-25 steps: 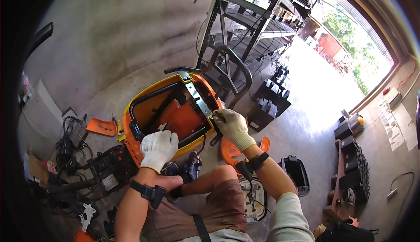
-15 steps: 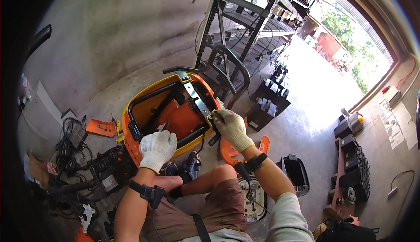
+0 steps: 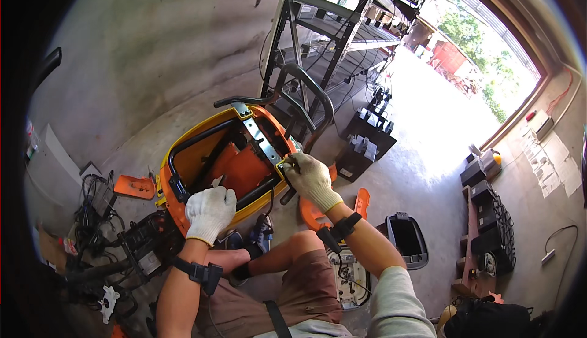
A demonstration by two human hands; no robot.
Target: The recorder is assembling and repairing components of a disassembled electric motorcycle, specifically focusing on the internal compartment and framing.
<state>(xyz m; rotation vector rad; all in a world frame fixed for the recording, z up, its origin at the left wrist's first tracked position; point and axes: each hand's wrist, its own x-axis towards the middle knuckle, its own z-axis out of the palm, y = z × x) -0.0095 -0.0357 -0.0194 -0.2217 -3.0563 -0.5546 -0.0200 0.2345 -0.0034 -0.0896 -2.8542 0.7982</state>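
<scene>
Concrete floor (image 3: 391, 197), grey wall behind, dark metal rack (image 3: 301, 44) beyond the work. Orange-and-yellow shell (image 3: 194, 165) on the floor just ahead of the person's knees, silver strap (image 3: 260, 137) across its opening. Left hand (image 3: 210, 211), gloved: fingers folded into a fist at the shell's near edge; cannot tell if anything is gripped. Right hand (image 3: 306, 179), gloved: fingers bent at the strap's near end, grip hidden. Black tub (image 3: 418, 259) to the right.
</scene>
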